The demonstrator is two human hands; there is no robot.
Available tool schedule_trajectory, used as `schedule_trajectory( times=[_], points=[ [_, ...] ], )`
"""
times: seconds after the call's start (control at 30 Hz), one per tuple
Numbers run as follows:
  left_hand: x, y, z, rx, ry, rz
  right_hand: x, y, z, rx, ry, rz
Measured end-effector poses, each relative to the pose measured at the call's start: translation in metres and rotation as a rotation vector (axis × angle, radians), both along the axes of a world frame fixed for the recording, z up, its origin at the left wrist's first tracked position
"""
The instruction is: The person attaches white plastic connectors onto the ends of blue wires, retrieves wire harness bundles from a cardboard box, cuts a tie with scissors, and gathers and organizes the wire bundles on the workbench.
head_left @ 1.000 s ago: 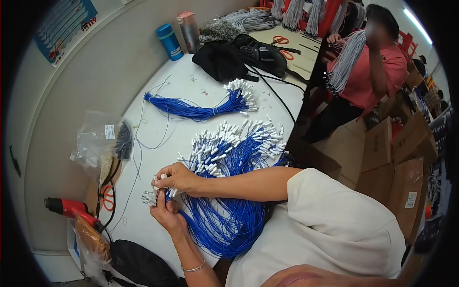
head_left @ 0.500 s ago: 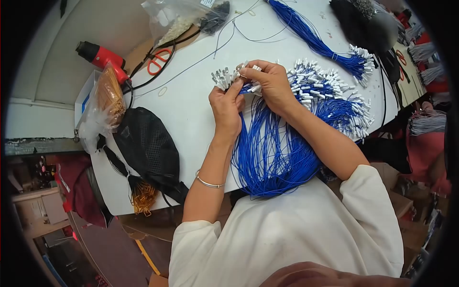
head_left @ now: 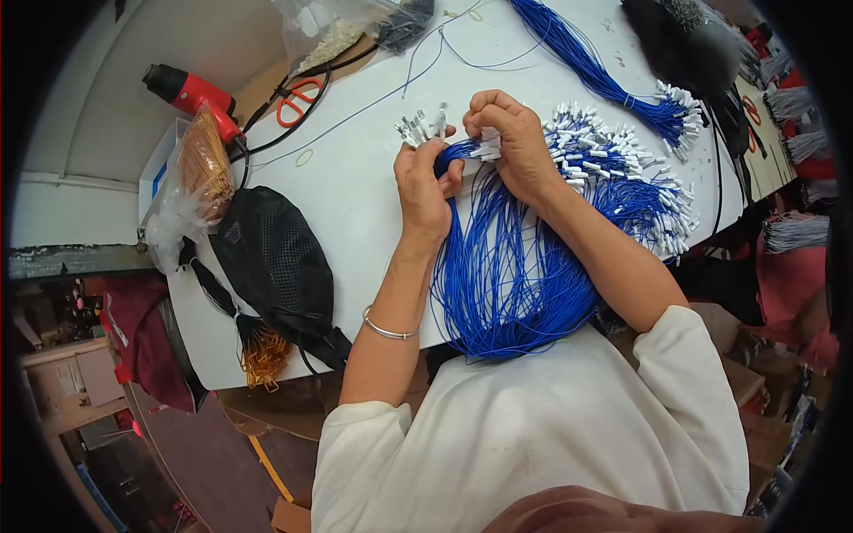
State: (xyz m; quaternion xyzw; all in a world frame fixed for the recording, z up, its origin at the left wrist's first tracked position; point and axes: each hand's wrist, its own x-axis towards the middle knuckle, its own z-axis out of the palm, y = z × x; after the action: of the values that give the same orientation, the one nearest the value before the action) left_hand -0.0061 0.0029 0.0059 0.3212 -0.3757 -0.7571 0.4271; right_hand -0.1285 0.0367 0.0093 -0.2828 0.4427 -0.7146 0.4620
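Observation:
My left hand (head_left: 425, 191) is closed round a bunch of blue cords (head_left: 456, 154) whose white tips (head_left: 415, 131) stand up above the fingers. One white tip rises higher than the others. My right hand (head_left: 524, 147) is curled beside it, thumb and forefinger drawn together. Another cluster of white-tipped cord ends (head_left: 487, 147) runs in against its palm; the fingers partly hide how they are held. Below both hands, long loops of blue cord (head_left: 520, 302) hang over the table's near edge. A heap of white-tipped cords (head_left: 613, 160) lies right of my right hand.
On the white table (head_left: 355, 178), a tied blue cord bundle (head_left: 586, 62) lies at the far side. To the left are a black mesh bag (head_left: 275, 258), a red heat gun (head_left: 191, 93), orange-handled scissors (head_left: 298, 102) and a plastic bag of gold cords (head_left: 204, 173).
My right hand has drawn away from my left fingertips and up slightly, opening a gap between them. One white tip now stands higher in the left bunch. The view has shifted a little.

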Motion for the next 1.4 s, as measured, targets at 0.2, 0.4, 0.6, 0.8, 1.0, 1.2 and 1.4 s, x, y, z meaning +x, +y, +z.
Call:
schedule_trajectory(
  times=[0.2,0.4,0.6,0.8,1.0,1.2,1.4],
  points=[
    [-0.0022,0.0015,-0.0026,-0.004,-0.063,0.089,0.0038,0.004,0.0077,0.101,0.298,0.08],
    [0.0009,0.001,0.0015,-0.068,-0.088,-0.039,0.0084,0.0033,0.0072,0.052,0.251,-0.09],
    [0.0003,0.0016,0.0005,-0.067,-0.059,-0.003,0.0066,0.0029,0.0054,0.108,0.232,0.019],
    [-0.0004,0.0028,-0.0042,-0.097,-0.052,0.024,0.0067,0.0021,0.002,0.121,0.239,-0.025],
    [0.0032,0.0022,-0.0053,-0.085,-0.052,0.006,0.0047,0.0009,-0.0005,0.055,0.164,-0.053],
    [0.0032,0.0025,-0.0016,-0.083,-0.059,-0.005,0.0018,0.0032,0.0063,0.099,0.206,0.049],
    [0.003,0.0018,-0.0021,-0.091,-0.108,-0.011,0.0042,-0.0014,0.002,0.039,0.163,-0.021]
  ],
)
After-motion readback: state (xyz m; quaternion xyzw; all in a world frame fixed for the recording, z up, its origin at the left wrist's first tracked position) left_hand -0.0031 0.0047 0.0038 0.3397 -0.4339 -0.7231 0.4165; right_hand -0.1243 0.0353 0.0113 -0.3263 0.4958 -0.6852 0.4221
